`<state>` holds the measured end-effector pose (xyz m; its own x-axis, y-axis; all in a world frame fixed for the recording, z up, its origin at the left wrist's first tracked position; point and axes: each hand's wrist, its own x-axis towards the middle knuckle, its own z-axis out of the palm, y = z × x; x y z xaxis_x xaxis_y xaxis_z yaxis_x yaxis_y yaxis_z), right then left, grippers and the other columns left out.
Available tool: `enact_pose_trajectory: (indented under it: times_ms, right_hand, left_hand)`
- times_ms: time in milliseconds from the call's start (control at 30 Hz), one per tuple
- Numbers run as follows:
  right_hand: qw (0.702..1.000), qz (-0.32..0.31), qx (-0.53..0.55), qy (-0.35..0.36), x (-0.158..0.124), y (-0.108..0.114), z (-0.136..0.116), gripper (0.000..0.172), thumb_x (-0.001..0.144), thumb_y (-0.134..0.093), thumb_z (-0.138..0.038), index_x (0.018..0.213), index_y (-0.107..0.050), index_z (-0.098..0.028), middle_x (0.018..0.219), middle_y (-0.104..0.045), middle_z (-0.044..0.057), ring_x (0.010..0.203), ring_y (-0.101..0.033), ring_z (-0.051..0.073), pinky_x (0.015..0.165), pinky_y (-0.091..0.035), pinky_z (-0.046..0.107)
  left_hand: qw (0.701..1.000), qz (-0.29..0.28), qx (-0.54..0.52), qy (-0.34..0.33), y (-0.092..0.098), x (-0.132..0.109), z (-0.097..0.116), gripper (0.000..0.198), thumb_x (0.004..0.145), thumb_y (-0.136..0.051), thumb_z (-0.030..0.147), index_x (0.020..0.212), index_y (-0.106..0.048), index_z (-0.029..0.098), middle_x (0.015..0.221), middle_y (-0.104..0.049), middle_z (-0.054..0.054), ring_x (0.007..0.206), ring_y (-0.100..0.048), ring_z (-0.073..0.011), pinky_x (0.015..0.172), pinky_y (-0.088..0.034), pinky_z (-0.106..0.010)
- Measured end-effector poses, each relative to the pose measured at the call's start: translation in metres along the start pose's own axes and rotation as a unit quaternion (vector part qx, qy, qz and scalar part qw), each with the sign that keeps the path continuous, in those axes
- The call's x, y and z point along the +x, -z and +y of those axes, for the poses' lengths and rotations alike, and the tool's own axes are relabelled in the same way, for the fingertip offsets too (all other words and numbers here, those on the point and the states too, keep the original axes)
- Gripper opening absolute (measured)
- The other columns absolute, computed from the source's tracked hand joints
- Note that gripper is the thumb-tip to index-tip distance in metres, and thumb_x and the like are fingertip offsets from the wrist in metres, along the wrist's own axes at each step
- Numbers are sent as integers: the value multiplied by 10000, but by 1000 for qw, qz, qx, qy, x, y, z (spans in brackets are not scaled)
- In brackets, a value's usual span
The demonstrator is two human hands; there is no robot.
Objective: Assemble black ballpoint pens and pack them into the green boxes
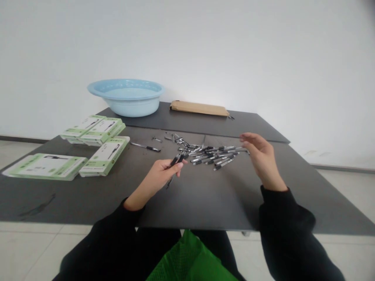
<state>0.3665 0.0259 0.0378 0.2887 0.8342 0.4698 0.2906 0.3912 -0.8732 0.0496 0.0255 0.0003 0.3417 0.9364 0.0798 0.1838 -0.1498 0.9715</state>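
Note:
Loose black-and-clear pens lie in a pile at the middle of the dark table. My left hand, left of the pile's front, is closed around several pens that point up and away. At the pile's right end my right hand is raised, its thumb and fingers curved toward the pile; a pen tip shows just below the fingers, and I cannot make out whether they grip it. One single pen lies left of the pile, with small black pieces behind.
Green-and-white boxes stand in groups on the left of the dark table. A light blue basin sits at the back left. Beside it, a flat brown cardboard package lies near the wall.

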Motion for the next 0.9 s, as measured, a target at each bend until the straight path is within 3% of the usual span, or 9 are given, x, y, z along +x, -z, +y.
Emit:
enact_pose_trajectory:
  times_ms: [67,167,300,467,667,767,900]
  right_hand:
    - [995,30,94,-27,1,23,7,240,732,-664,-177,964,-642,-232,1027,-664,51,1020,-638,215,930,-493,406]
    - [980,10,188,-72,-10,36,-3,323,696,-663,-129,993,-637,-253,1084,-656,57,1086,-623,213,946,-494,383]
    - [952,-46,269,-140,-36,20,-33,411,645,-618,-92,1017,-639,-265,1062,-661,55,963,-634,191,832,-526,352]
    - [926,-100,320,-171,-57,-8,-55,402,593,-571,-96,949,-648,-267,1032,-652,40,814,-586,166,714,-491,323]
    - [934,-78,297,-184,-61,-15,-42,262,669,-681,-112,889,-657,-253,975,-620,6,709,-503,108,609,-428,247]
    - [933,-70,291,-200,-57,-17,-29,280,647,-747,-109,876,-658,-241,951,-611,-5,691,-490,85,598,-414,213]
    - [944,-62,265,-184,-50,-24,-21,325,606,-780,-106,867,-640,-240,925,-604,-12,707,-507,88,615,-417,205]
  left_hand:
    - [1000,-1,-7,0,0,0,0,318,806,-609,457,722,-687,160,578,-561,-4,442,-358,-82,419,-252,-207]
    - [1000,8,-12,1,0,0,0,307,799,-621,451,756,-690,155,565,-533,3,448,-358,-82,421,-246,-202]
    - [1000,17,-22,9,3,2,-5,347,804,-606,472,673,-637,152,584,-538,0,439,-330,-71,419,-235,-208]
    - [1000,27,-3,5,5,4,-11,352,811,-595,485,729,-650,148,609,-520,14,445,-334,-62,439,-248,-211]
    - [998,67,-22,8,12,1,-9,349,792,-612,487,821,-686,147,599,-503,23,442,-335,-63,436,-243,-214]
    - [995,89,-52,8,17,-1,-9,339,783,-629,474,855,-680,146,619,-510,24,432,-324,-53,429,-223,-211]
    - [991,115,-64,5,25,-3,-9,347,785,-626,478,758,-659,133,609,-495,20,436,-321,-47,427,-213,-207]
